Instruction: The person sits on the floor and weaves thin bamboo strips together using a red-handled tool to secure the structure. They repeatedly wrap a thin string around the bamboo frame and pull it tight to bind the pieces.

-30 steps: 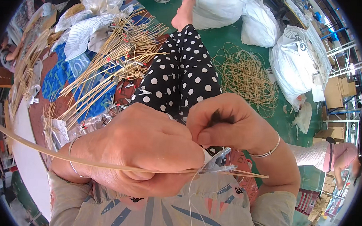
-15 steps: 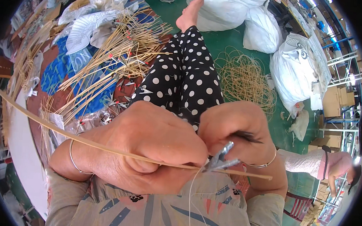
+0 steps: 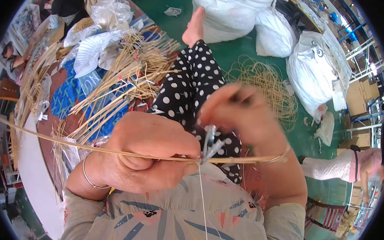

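My left hand (image 3: 154,137) is closed around a thin bamboo strip (image 3: 90,148), pinching it close to its right end. The strip runs from the far left across my lap, nearly level. Just past my left fingertips, a silver-grey forked piece (image 3: 212,148) sits against the strip, its two prongs pointing up. A white thread (image 3: 204,199) hangs from that joint down over my shirt. My right hand (image 3: 249,112) is raised just beyond the forked piece, fingers curled and smeared by motion. Whether it holds anything is not visible.
A pile of bamboo sticks (image 3: 124,81) with red tips lies left of my outstretched legs (image 3: 189,80). Right of them is a loose coil of thin cane (image 3: 267,89). Stuffed white bags (image 3: 311,74) stand beyond. A person (image 3: 363,166) bends over at the right, near a chair (image 3: 328,216).
My right hand has moved up and away from my left hand. The left hand, strip and forked piece have shifted slightly left, and the strip's right end has risen.
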Action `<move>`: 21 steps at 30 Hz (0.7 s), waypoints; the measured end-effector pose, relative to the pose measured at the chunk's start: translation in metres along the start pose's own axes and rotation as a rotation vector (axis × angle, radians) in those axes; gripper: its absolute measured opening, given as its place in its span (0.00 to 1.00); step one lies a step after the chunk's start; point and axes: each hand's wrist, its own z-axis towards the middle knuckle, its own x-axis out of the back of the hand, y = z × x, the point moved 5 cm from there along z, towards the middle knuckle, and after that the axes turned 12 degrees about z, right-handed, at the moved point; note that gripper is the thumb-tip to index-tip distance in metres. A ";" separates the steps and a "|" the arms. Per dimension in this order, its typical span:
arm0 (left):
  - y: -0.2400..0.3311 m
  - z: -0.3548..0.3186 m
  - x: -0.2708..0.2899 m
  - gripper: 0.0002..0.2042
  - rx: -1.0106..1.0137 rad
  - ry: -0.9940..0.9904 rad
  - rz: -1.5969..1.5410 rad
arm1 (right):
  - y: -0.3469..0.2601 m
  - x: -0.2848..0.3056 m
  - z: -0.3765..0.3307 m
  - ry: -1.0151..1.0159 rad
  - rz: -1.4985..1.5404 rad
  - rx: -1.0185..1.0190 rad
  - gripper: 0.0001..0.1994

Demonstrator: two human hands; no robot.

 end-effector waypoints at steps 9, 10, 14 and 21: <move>0.011 0.008 0.028 0.07 -0.085 0.317 0.147 | -0.058 -0.035 -0.082 -0.835 0.268 0.722 0.06; 0.007 0.000 0.033 0.06 -0.034 0.367 0.241 | -0.048 -0.042 -0.080 -0.973 0.365 0.753 0.06; -0.016 -0.104 0.084 0.13 0.115 1.216 0.353 | -0.086 -0.054 -0.113 -1.140 0.297 0.794 0.08; -0.006 -0.117 0.117 0.08 0.030 0.932 0.343 | -0.069 -0.046 -0.073 -0.865 0.225 0.860 0.07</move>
